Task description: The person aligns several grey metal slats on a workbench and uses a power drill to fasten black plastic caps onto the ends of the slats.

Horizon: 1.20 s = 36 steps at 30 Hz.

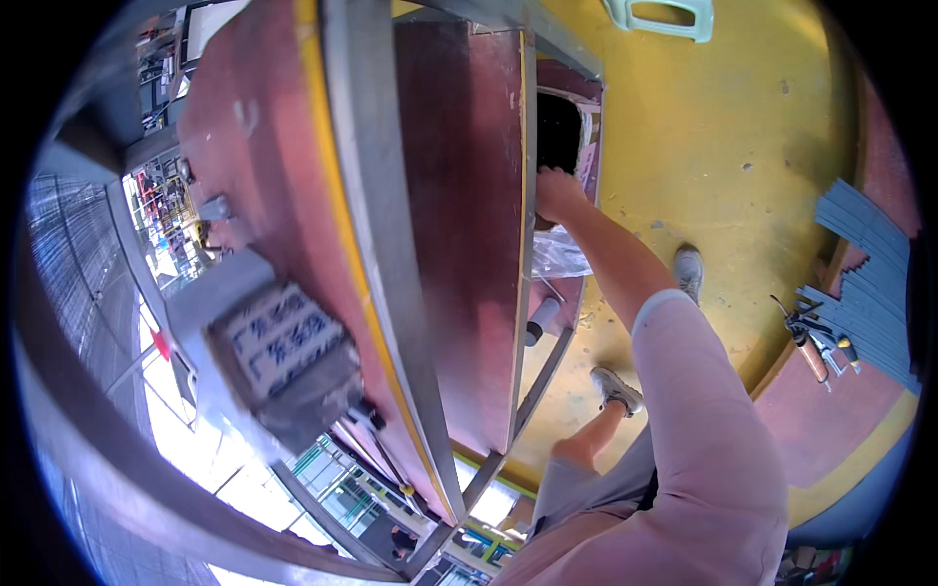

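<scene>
My right hand [561, 195] reaches in past the grey metal frame of a reddish-brown bench. Its fingers are curled at the lower edge of a glossy black thing [559, 135], whose kind I cannot make out. The fingertips are partly hidden, so what they grip does not show. Crumpled clear plastic film [560, 254] lies just below the hand. Farther down that side is a grey cylinder with a dark end [541, 321]. My left hand is out of sight.
A blurred box with a white, blue-marked label [283, 332] sits on the bench top [264, 176]. Grey metal bars [376, 225] cross before me. On the right lie blue-grey strips [870, 293] and a caulking gun [809, 356]. A pale green stool [699, 21] stands on the yellow floor [733, 117].
</scene>
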Motion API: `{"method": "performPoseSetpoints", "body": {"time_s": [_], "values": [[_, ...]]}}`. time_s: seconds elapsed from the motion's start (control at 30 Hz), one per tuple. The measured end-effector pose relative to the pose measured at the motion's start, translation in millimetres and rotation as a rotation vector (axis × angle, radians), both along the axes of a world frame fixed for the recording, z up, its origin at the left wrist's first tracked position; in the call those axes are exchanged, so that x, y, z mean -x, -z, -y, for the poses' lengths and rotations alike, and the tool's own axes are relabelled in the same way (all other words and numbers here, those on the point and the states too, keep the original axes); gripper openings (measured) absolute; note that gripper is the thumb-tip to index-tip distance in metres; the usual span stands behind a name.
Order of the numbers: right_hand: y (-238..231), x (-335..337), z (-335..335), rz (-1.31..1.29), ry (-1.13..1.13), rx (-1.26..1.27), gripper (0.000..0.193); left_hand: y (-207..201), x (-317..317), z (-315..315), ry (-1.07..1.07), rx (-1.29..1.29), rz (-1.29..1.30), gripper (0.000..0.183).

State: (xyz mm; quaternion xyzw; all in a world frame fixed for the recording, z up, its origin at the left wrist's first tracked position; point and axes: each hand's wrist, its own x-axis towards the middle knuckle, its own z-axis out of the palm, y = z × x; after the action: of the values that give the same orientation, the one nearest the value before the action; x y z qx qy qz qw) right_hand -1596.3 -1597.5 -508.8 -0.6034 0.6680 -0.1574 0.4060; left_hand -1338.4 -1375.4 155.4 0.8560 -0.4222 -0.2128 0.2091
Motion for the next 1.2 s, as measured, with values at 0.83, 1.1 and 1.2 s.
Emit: {"method": "performPoseSetpoints", "body": {"time_s": [0.83,1.1,1.2], "values": [[233.3,-91.6,59.2,-0.077,-0.082,-0.221,0.036,55.7,73.2,96.5,-0.418,0.143,0.285,0.032],[109.7,-13.7,66.3,0.638,0.602,-0.283,0.030,34.3,51.4,44.8,-0.437,0.247,0.142,0.032],[33.4,11.4,40.3,0.945,0.740,-0.353,0.024,19.8,41.5,9.1,-0.424,0.337,0.048,0.033]]}}
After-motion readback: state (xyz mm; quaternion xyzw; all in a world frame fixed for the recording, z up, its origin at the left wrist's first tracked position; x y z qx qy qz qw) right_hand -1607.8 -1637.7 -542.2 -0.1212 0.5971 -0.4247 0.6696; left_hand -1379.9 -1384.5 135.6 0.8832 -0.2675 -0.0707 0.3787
